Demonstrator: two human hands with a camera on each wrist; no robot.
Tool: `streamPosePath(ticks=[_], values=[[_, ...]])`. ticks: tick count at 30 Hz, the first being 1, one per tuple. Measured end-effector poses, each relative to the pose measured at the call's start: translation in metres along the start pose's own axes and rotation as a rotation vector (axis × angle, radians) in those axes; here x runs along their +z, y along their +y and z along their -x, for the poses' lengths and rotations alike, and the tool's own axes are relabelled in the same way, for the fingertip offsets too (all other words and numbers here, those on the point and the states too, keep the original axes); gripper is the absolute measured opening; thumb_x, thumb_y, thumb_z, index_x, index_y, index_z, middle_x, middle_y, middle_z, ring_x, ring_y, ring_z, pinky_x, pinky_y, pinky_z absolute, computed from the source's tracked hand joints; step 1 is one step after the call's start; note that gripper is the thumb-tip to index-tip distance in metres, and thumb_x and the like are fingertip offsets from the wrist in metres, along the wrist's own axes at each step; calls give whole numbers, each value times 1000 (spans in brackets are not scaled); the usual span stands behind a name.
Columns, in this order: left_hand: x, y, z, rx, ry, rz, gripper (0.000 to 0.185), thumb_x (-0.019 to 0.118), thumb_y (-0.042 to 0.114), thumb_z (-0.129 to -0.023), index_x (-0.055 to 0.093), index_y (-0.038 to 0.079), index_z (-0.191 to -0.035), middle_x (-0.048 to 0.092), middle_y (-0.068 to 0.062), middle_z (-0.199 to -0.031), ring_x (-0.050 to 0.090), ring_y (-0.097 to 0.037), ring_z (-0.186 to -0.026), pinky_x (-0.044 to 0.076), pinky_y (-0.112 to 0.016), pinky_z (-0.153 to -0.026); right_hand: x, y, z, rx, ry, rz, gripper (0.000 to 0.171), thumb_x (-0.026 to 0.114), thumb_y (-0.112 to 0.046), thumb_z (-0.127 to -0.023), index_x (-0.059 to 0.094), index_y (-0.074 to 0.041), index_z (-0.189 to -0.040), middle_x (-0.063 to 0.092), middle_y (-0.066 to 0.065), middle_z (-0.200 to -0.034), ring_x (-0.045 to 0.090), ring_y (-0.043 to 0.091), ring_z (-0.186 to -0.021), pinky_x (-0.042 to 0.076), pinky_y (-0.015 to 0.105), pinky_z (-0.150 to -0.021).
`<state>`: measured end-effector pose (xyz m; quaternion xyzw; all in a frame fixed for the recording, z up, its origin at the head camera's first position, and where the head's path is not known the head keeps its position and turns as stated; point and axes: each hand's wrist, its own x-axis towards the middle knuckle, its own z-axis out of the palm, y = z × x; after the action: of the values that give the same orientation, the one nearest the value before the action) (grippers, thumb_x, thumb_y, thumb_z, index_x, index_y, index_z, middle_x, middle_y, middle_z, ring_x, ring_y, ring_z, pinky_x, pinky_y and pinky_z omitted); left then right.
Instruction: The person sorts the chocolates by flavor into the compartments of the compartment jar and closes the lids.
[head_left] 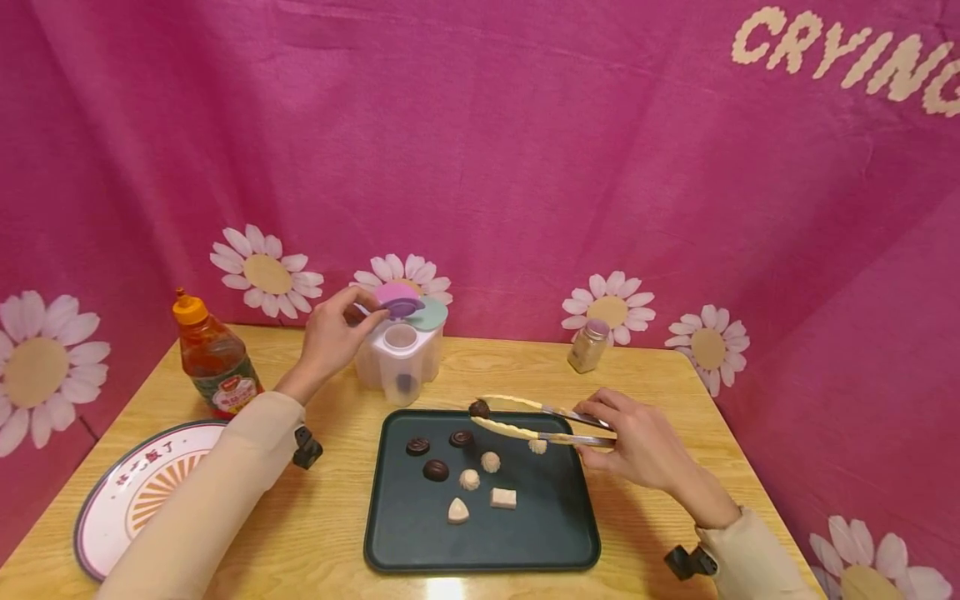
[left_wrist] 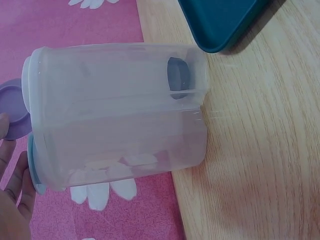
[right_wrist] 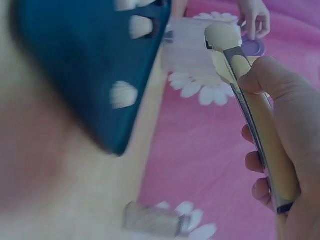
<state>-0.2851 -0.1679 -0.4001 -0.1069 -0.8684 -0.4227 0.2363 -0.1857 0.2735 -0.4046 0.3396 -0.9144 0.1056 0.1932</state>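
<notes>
My left hand point(head_left: 335, 332) pinches the raised purple lid point(head_left: 402, 307) of a translucent container point(head_left: 431, 358); the round opening beneath is uncovered. A dark chocolate point(left_wrist: 178, 78) lies at the bottom inside it. Pink and mint lids point(head_left: 431, 314) cover other parts of the top. With my right hand point(head_left: 637, 437) I hold cream-tipped tongs point(head_left: 506, 429) above the tray's far edge. Between their tips is a dark chocolate point(head_left: 479, 408). On the dark green tray point(head_left: 420, 542) sit several dark chocolates point(head_left: 436, 471) and several white ones point(head_left: 503, 498).
A sauce bottle point(head_left: 217, 358) with an orange cap stands at the left, behind a round patterned plate point(head_left: 112, 508). A small glass jar point(head_left: 588, 347) with a purple lid stands at the back right. Pink flowered cloth point(head_left: 480, 167) hangs behind the wooden table point(head_left: 330, 500).
</notes>
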Motion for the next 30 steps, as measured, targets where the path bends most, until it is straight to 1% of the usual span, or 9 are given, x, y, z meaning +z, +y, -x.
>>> streamPosePath(ticks=[3, 7, 11, 14, 17, 19, 23, 26, 30], values=[[0, -1, 0, 8, -3, 0, 19, 80, 17, -95, 70, 7, -107, 75, -13, -103, 72, -30, -88, 55, -33, -77, -2, 0, -24, -63, 31, -4, 44, 90, -35, -74, 76, -13, -109, 71, -1, -100, 55, 5, -71, 46, 20, -56], [1, -1, 0, 10, -6, -1, 18, 80, 16, -95, 70, 7, -107, 75, -13, -103, 72, -30, -88, 55, -33, -77, -4, -1, -54, -124, 74, -24, 43, 89, -32, -74, 76, -11, -109, 72, 3, -101, 57, 9, -70, 46, 21, -55], [2, 0, -2, 16, -12, 0, 19, 80, 16, -95, 70, 7, -107, 75, -13, -104, 71, -29, -88, 56, -34, -77, -5, -4, -83, -142, 91, -15, 41, 87, -33, -77, 76, -10, -110, 72, 3, -100, 60, 12, -70, 49, 24, -57], [3, 0, -2, 24, -14, 0, 19, 80, 16, -95, 70, 7, -108, 75, -13, -104, 72, -29, -88, 56, -33, -78, -5, -7, -102, -152, 85, -2, 42, 86, -34, -79, 76, -10, -111, 71, 3, -99, 58, 11, -67, 47, 24, -55], [2, 0, -2, 30, -3, -5, 18, 80, 16, -95, 70, 7, -106, 76, -13, -103, 72, -29, -87, 55, -31, -76, -4, -11, -118, -156, 66, -9, 43, 85, -35, -80, 76, -10, -114, 72, 4, -101, 58, 11, -65, 44, 24, -54], [2, 1, -1, 30, 3, -9, 18, 80, 16, -95, 70, 7, -106, 76, -13, -102, 72, -29, -86, 54, -30, -76, -3, -13, -127, -147, 50, -15, 44, 84, -36, -81, 76, -10, -115, 72, 5, -104, 59, 12, -66, 44, 24, -53], [0, 1, 0, 30, 5, -11, 18, 81, 16, -94, 70, 7, -106, 76, -13, -102, 72, -29, -86, 55, -31, -76, 3, -15, -138, -114, 4, -42, 46, 84, -37, -82, 76, -10, -118, 72, 6, -108, 62, 15, -73, 48, 26, -57], [0, 1, 0, 29, 1, -12, 18, 80, 16, -94, 70, 7, -106, 76, -13, -102, 72, -29, -87, 56, -33, -77, 6, -17, -143, -97, -30, -67, 47, 84, -38, -83, 76, -10, -120, 72, 6, -109, 63, 15, -75, 51, 26, -61], [0, -1, 0, 28, 9, -13, 17, 80, 16, -94, 70, 7, -105, 76, -13, -102, 72, -30, -87, 55, -35, -76, 9, -18, -147, -95, -55, -76, 48, 84, -38, -83, 75, -10, -122, 71, 6, -108, 61, 14, -75, 51, 26, -61]])
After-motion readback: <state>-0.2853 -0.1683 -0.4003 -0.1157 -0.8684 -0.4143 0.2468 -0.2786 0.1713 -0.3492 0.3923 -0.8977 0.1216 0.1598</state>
